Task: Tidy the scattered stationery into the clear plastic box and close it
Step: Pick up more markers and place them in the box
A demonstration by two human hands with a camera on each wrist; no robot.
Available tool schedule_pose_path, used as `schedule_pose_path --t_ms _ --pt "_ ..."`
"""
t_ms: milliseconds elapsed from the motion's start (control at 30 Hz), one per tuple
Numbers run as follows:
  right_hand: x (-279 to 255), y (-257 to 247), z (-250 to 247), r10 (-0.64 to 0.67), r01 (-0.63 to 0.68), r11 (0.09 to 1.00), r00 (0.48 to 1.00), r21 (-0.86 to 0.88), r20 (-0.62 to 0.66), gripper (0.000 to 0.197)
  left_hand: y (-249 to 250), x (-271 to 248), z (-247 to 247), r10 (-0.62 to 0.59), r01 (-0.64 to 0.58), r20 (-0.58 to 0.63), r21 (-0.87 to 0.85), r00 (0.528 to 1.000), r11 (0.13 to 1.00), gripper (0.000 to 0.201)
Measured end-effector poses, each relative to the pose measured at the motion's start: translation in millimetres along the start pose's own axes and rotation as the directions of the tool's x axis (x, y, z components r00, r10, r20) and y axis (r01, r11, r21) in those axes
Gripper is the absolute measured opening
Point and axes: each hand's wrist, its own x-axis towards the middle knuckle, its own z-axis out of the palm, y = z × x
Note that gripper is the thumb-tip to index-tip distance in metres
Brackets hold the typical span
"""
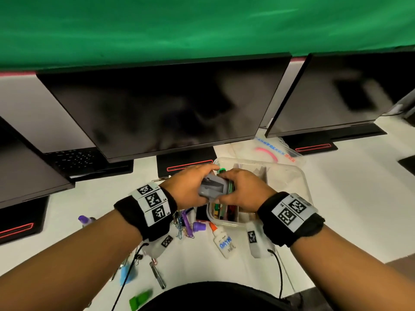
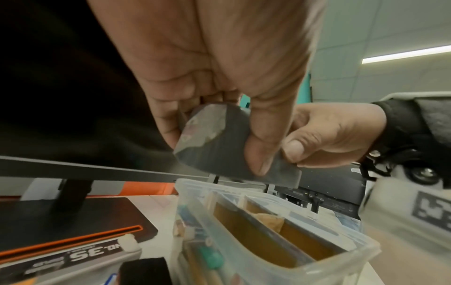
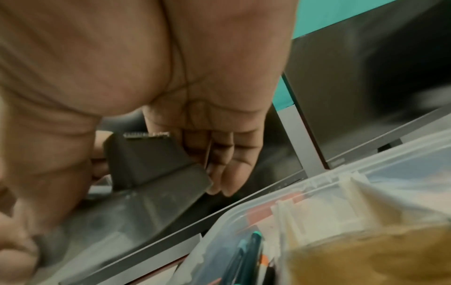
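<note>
Both hands hold a grey tape dispenser [image 1: 213,187] just above the near left part of the clear plastic box [image 1: 301,176]. My left hand [image 1: 188,187] grips its left end, thumb on the side face [image 2: 219,146]. The right hand [image 1: 240,187] pinches the other end, with its fingers [image 3: 227,164] lying beside the serrated cutter of the dispenser [image 3: 151,164]. The box [image 2: 244,260] stands uncovered and holds pens, markers and brown dividers. Its rim [image 3: 268,208] lies right under the dispenser.
On the white desk near me lie a glue bottle [image 1: 222,241], purple caps [image 1: 198,226], paper clips [image 1: 182,230], a purple glue stick [image 1: 86,221], a metal bar [image 1: 157,274] and a green piece [image 1: 139,299]. A staples box [image 2: 73,260] sits left of the box. Monitors stand behind.
</note>
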Motion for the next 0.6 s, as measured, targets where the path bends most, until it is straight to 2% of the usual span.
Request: schedule_pose_path --t_ms 133,233,300,367,467,600 --pt "-7.0 15.6 -12.7 0.013 -0.009 0.991 0.999 -0.133 0.034 0.050 20.7 12.5 9.3 0.035 -0.033 0.024 -0.093 0.999 0.995 0.084" --pt "-7.7 26.6 -22.6 0.039 -0.026 0.972 0.998 -0.233 0.050 0.042 28.8 18.7 21.4 0.032 -0.035 -0.027 -0.127 0.999 0.991 0.087" --pt "-4.4 38.2 -32.6 0.121 -0.104 0.959 0.991 -0.262 0.049 0.035 29.7 22.1 27.6 -0.023 0.012 -0.089 -0.119 0.996 0.993 0.089" --pt "-1.5 54.0 -44.6 0.233 -0.222 0.938 0.972 -0.267 0.011 0.032 26.6 22.7 31.4 -0.106 0.100 -0.092 -0.071 0.990 0.992 0.089" --pt "-1.4 79.5 -57.7 0.442 -0.447 0.875 0.894 -0.186 -0.073 0.030 14.8 20.2 39.5 -0.217 0.217 0.000 0.053 0.976 0.975 0.082" --pt "-2.0 104.8 -53.5 0.624 -0.627 0.778 0.779 -0.044 -0.059 0.034 8.8 16.3 52.5 -0.239 0.235 0.067 0.059 0.969 0.970 0.064"
